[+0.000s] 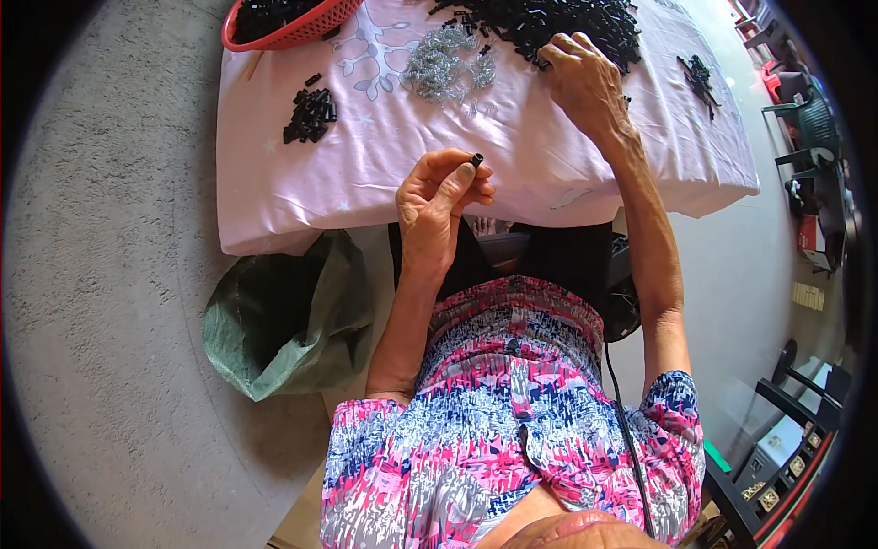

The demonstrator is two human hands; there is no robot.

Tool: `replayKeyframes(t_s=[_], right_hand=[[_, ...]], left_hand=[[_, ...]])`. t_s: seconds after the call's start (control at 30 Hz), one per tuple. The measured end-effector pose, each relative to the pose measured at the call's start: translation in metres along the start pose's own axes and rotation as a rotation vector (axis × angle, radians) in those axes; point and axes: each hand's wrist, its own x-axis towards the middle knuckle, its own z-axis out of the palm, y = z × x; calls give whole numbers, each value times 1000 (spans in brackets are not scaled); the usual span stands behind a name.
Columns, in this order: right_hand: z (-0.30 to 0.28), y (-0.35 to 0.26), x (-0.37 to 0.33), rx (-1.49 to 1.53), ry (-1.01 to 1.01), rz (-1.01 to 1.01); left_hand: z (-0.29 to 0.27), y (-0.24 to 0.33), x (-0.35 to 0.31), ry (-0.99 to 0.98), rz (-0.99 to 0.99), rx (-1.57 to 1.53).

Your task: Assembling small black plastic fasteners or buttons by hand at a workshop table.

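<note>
Within left grip (434, 203), tube (476, 160) slants away rightward.

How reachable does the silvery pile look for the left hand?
Likely yes: only pink cloth shows between the left hand and the silvery pile, though that hand holds a black tube.

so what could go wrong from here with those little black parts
Held just in a pinch, the small black part could slip from the left hand. The right hand, at the large black pile, might knock loose pieces into the clear pile close beside it.
</note>
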Motion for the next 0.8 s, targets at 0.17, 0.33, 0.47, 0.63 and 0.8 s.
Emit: replayKeyframes(t_s=[0.17, 0.33, 0.47, 0.63, 0.8], right_hand=[[-1, 2, -5, 110, 14, -26], [-8, -9, -6, 347, 21, -78], [-8, -36, -8, 563, -144, -111], [-5, -49, -18, 422, -41, -84], [-23, -56, -47, 554, 34, 39]], left_hand=[[-1, 0, 1, -2, -4, 0], [-2, 1, -1, -9, 5, -6], [-2, -1, 0, -31, -2, -24], [3, -2, 1, -32, -10, -36], [-1, -1, -1, 8, 11, -30]])
